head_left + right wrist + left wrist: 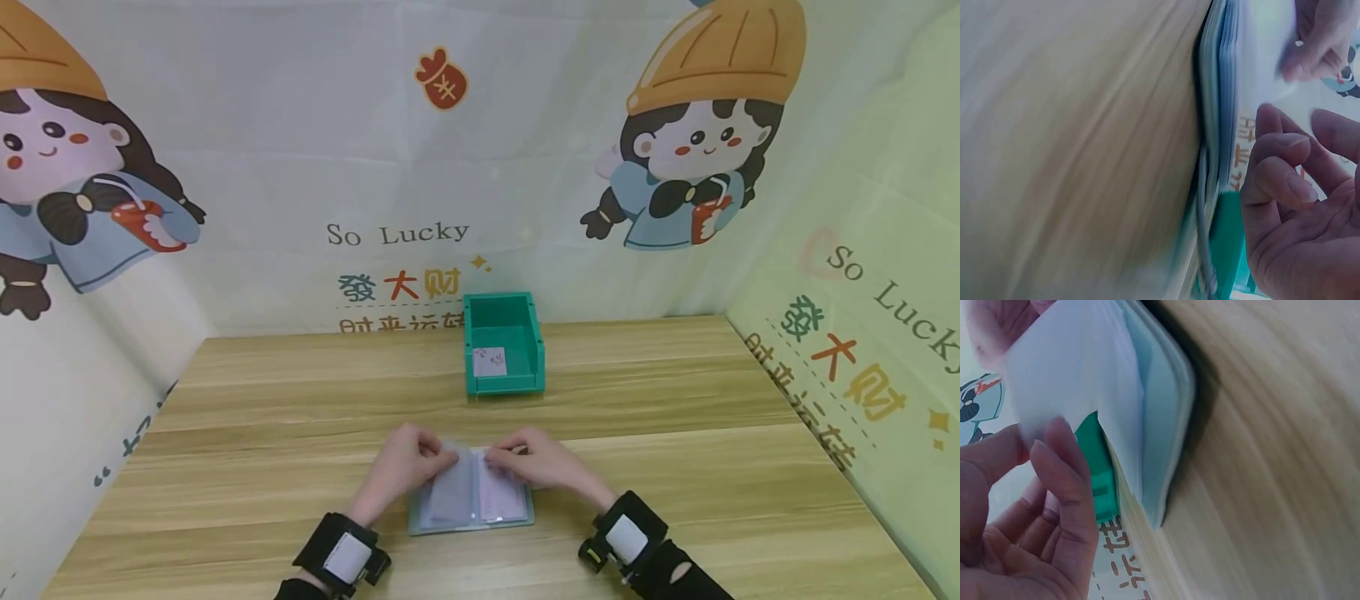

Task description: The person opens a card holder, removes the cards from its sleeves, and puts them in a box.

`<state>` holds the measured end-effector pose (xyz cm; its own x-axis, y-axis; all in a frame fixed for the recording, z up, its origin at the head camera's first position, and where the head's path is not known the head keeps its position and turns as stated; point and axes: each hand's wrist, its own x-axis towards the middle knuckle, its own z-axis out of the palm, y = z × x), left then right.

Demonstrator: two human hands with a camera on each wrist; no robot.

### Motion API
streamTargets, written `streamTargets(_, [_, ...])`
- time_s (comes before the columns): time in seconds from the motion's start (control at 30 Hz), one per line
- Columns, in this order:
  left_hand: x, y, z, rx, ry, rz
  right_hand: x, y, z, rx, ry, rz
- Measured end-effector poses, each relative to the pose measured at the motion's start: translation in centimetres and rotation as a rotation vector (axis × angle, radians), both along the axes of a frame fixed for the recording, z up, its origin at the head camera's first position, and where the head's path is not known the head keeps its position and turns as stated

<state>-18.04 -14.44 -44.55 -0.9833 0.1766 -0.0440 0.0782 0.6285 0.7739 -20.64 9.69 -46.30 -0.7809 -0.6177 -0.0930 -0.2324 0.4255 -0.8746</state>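
A small card album (504, 500) with a pale blue cover lies spread on the table, its clear sleeves facing up. At its upper left, my left hand (408, 458) pinches a translucent sleeve page (1054, 369) between thumb and forefinger, lifting it off the pages beneath. My right hand (546, 461) is over the top of the right-hand page, which shows a pinkish card. In the right wrist view, the thumb and bent fingers (1285, 150) of that hand stand apart with nothing between them. A thin grey strap (1204, 225) hangs at the album's edge.
Beyond the album, near the back edge of the wooden table (315, 400), stands a green open-fronted bin (505, 386). One small pink card (490, 362) lies inside it. Printed cloth (525, 183) with cartoon figures hangs behind the table and along its sides.
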Motion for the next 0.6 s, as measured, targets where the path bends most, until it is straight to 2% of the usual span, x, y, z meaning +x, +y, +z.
streamTargets(0.17, [-0.1,-0.1,-0.5,-0.025,-0.034,0.045,-0.2,0.9,-0.2,0.084,0.122,-0.041])
streamTargets(0.3, [-0.1,-0.2,-0.8,-0.037,-0.059,0.069,-0.2,1.2,-0.1,0.146,0.132,-0.084])
streamTargets(0.43, [0.0,-0.4,-1.0,-0.060,-0.058,0.071,-0.2,1.5,-0.2,0.187,0.098,-0.090])
streamTargets(0.6, [0.2,-0.3,-1.0,-0.102,-0.005,0.066,-0.2,1.6,-0.2,0.205,0.009,-0.110])
